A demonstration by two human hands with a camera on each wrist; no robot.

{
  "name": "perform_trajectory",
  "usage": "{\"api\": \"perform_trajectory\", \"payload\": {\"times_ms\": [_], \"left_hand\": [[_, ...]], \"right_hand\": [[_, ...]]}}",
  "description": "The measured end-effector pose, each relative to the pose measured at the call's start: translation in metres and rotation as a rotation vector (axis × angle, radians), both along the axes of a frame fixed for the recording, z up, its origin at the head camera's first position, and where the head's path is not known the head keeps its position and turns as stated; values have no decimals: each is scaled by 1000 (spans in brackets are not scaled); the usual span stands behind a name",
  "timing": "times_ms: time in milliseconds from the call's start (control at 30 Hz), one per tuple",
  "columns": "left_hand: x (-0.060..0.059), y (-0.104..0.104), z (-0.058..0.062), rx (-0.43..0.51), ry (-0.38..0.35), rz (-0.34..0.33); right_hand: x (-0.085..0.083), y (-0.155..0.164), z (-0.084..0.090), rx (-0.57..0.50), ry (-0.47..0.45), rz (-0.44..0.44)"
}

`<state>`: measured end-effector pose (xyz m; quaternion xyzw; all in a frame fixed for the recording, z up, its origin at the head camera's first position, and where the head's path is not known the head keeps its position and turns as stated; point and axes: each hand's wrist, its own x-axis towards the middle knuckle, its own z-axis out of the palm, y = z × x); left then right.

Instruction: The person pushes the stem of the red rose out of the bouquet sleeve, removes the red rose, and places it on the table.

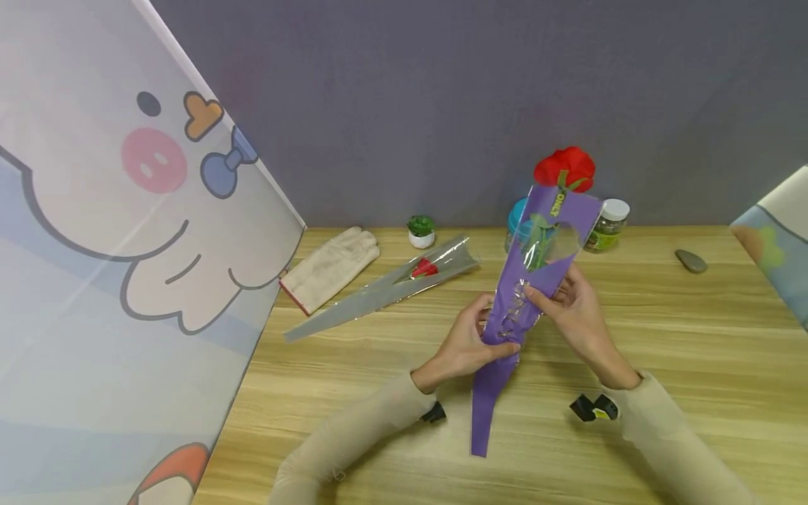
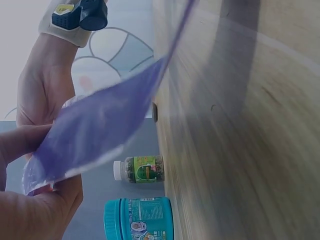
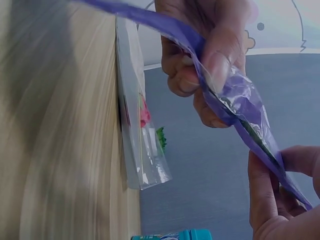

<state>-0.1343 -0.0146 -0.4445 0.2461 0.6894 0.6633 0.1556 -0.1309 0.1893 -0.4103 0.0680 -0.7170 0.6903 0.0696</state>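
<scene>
A purple cone sleeve (image 1: 491, 393) with a red rose (image 1: 564, 168) sticking out of its top is held tilted above the wooden table (image 1: 663, 351). My left hand (image 1: 473, 341) grips the sleeve's middle from the left, fingers curled round it. My right hand (image 1: 558, 300) pinches the sleeve's right edge a little higher. In the left wrist view the purple sleeve (image 2: 95, 130) runs between my left hand (image 2: 35, 210) and my right hand (image 2: 40, 85). In the right wrist view my left hand (image 3: 210, 45) pinches the sleeve (image 3: 240, 100) above my right hand (image 3: 280, 200).
A clear sleeve (image 1: 391, 284) with a small red rose lies on the table to the left. At the back are a white glove (image 1: 331, 266), a tiny potted plant (image 1: 420, 230), a teal jar (image 1: 517, 221), a white-lidded jar (image 1: 607, 226) and a grey stone (image 1: 691, 261). Cartoon-printed panels flank both sides.
</scene>
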Motion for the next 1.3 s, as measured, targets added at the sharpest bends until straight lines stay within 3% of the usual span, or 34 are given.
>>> {"api": "perform_trajectory", "payload": {"times_ms": [567,1000,1300], "left_hand": [[-1,4,3,44,18,86],[0,2,6,36,-56,153],[-4,3,4,45,-64,145]], "right_hand": [[7,-5,-2,110,8,-4],[10,-9,-6,172,25,1],[11,-9,-11,180,68,-1]]}}
